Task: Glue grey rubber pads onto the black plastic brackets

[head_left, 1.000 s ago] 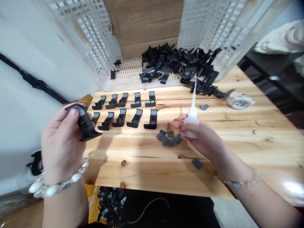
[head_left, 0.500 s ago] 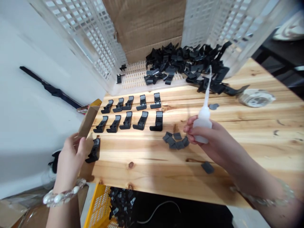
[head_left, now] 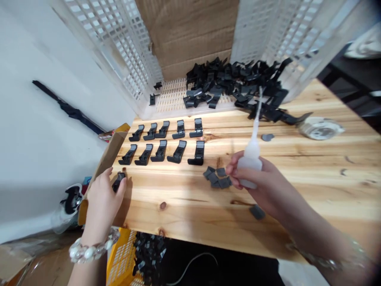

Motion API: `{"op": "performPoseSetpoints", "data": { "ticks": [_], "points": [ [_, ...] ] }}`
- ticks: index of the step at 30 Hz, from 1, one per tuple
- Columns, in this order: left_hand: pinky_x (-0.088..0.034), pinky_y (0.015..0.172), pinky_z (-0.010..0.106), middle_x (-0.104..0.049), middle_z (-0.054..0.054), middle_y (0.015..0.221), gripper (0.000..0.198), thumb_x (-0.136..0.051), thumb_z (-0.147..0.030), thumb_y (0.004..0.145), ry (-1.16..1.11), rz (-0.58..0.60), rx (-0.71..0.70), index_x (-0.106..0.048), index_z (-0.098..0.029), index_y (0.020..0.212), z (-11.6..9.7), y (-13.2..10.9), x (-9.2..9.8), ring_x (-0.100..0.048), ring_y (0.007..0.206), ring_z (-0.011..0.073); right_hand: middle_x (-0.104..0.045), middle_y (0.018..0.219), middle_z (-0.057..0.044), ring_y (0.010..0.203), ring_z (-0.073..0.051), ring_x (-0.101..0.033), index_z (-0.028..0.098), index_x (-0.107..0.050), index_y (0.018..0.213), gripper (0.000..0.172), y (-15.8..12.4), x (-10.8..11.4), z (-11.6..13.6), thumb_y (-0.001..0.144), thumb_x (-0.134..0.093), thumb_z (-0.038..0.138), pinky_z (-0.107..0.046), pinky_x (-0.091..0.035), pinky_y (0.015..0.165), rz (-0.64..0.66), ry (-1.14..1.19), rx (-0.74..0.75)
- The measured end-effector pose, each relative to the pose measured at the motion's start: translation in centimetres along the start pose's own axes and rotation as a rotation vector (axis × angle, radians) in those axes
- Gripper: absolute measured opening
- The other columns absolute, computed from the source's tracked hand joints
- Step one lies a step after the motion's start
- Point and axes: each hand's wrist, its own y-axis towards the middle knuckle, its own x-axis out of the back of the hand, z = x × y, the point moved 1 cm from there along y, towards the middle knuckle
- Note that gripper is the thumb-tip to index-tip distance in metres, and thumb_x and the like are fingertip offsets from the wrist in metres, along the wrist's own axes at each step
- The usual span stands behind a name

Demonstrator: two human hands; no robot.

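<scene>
My right hand point(head_left: 253, 178) is wrapped round a small white squeeze bottle point(head_left: 250, 161) with a long thin nozzle pointing up and away. At the table's left edge, my left hand point(head_left: 104, 194) has its thumb and fingers around a black plastic clip point(head_left: 119, 179), partly hidden by the hand. Beyond it, more black plastic clips point(head_left: 160, 151) stand in two rows on the wooden table, each with a grey patch on its upper end. Small grey pads point(head_left: 214, 178) lie in a loose cluster left of the bottle, and a separate grey pad point(head_left: 257, 212) lies below my right hand.
A white plastic crate point(head_left: 143, 113) at the back holds a heap of black clips point(head_left: 226, 77), some spilling over its front edge. To the right lies a roll of tape point(head_left: 321, 128). A yellow crate point(head_left: 120, 254) with black parts stands below the table's front edge.
My left hand has moved right, from beside the lone black clip onto it, and its fingers have closed around it. The bottle in my right hand has shifted slightly left and down.
</scene>
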Motion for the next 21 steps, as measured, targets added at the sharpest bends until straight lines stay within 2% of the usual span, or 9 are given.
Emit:
{"op": "performPoseSetpoints", "data": {
  "ticks": [3, 5, 7, 10, 12, 14, 17, 19, 21],
  "points": [
    [-0.044, 0.102, 0.055, -0.061, 0.024, 0.122, 0.059, -0.051, -0.047, 0.089, -0.143, -0.055, -0.211, -0.051, -0.006, 0.131, -4.5, 1.5, 1.3, -0.057, 0.117, 0.0390, -0.065, 0.073, 0.000, 0.058, -0.010, -0.052, 0.019, -0.061, 0.079, 0.017, 0.3, 0.0, -0.2, 0.066, -0.068, 0.011, -0.024, -0.038, 0.051, -0.018, 0.007, 0.009],
    [-0.046, 0.103, 0.048, -0.062, 0.019, 0.122, 0.049, -0.050, -0.042, 0.091, -0.295, -0.047, -0.424, -0.053, -0.009, 0.127, -8.8, 2.5, 1.6, -0.059, 0.116, 0.0328, -0.066, 0.074, 0.000, 0.058, -0.010, -0.053, 0.019, -0.060, 0.080, 0.019, 0.5, 0.0, -0.2, 0.064, -0.066, 0.009, -0.024, -0.039, 0.052, -0.027, 0.004, 0.029],
    [-0.044, 0.106, 0.044, -0.060, 0.015, 0.128, 0.040, -0.048, -0.035, 0.094, -0.365, 0.023, -0.571, -0.052, -0.014, 0.127, -13.8, 3.5, 1.2, -0.056, 0.121, 0.0278, -0.067, 0.074, -0.001, 0.058, -0.010, -0.054, 0.018, -0.059, 0.080, 0.019, 0.7, 0.0, -0.2, 0.064, -0.064, 0.010, -0.025, -0.040, 0.053, -0.048, -0.014, 0.065],
    [-0.040, 0.110, 0.041, -0.059, 0.016, 0.129, 0.037, -0.047, -0.030, 0.094, -0.482, 0.114, -0.852, -0.053, -0.012, 0.126, -21.6, 4.9, -0.6, -0.054, 0.125, 0.0259, -0.066, 0.072, 0.001, 0.057, -0.010, -0.054, 0.018, -0.059, 0.079, 0.015, 0.9, 0.2, 0.1, 0.065, -0.061, 0.012, -0.025, -0.040, 0.055, -0.068, -0.041, 0.173],
    [-0.036, 0.113, 0.040, -0.052, 0.018, 0.139, 0.045, -0.050, -0.027, 0.091, -0.513, 0.191, -1.036, -0.049, -0.009, 0.133, -26.8, 6.0, -2.4, -0.048, 0.131, 0.0267, -0.063, 0.070, 0.002, 0.056, -0.010, -0.053, 0.018, -0.058, 0.077, 0.014, 1.2, 0.5, 0.4, 0.064, -0.060, 0.013, -0.025, -0.041, 0.055, -0.093, -0.067, 0.255],
    [-0.028, 0.118, 0.043, -0.044, 0.020, 0.147, 0.057, -0.055, -0.027, 0.088, -0.494, 0.179, -1.189, -0.042, -0.007, 0.140, -31.7, 7.2, -4.4, -0.038, 0.140, 0.0290, -0.061, 0.068, 0.003, 0.056, -0.010, -0.051, 0.019, -0.058, 0.077, 0.016, 1.7, 1.0, 0.8, 0.062, -0.061, 0.015, -0.025, -0.041, 0.055, -0.156, -0.106, 0.308],
    [-0.011, 0.120, 0.056, -0.026, 0.018, 0.159, 0.073, -0.061, -0.038, 0.087, -0.398, 0.142, -1.201, -0.034, -0.010, 0.149, -37.9, 9.3, -7.2, -0.014, 0.149, 0.0363, -0.060, 0.067, 0.003, 0.055, -0.010, -0.048, 0.020, -0.056, 0.075, 0.018, 2.8, 1.8, 1.3, 0.058, -0.063, 0.018, -0.025, -0.039, 0.053, -0.271, -0.117, 0.301],
    [-0.006, 0.119, 0.060, -0.030, 0.016, 0.158, 0.062, -0.055, -0.037, 0.091, -0.364, 0.141, -1.177, -0.041, -0.011, 0.145, -40.7, 10.6, -8.6, -0.015, 0.149, 0.0372, -0.058, 0.063, 0.004, 0.053, -0.009, -0.047, 0.020, -0.055, 0.074, 0.018, 3.4, 2.4, 1.4, 0.057, -0.062, 0.019, -0.024, -0.038, 0.051, -0.318, -0.087, 0.278],
    [-0.010, 0.119, 0.058, -0.040, 0.015, 0.153, 0.047, -0.048, -0.027, 0.095, -0.363, 0.149, -1.175, -0.051, -0.010, 0.139, -42.2, 11.6, -9.6, -0.026, 0.145, 0.0354, -0.055, 0.061, 0.005, 0.052, -0.009, -0.046, 0.020, -0.054, 0.074, 0.018, 3.7, 2.7, 1.5, 0.058, -0.062, 0.020, -0.024, -0.037, 0.051, -0.336, -0.061, 0.270]
  ]
}}
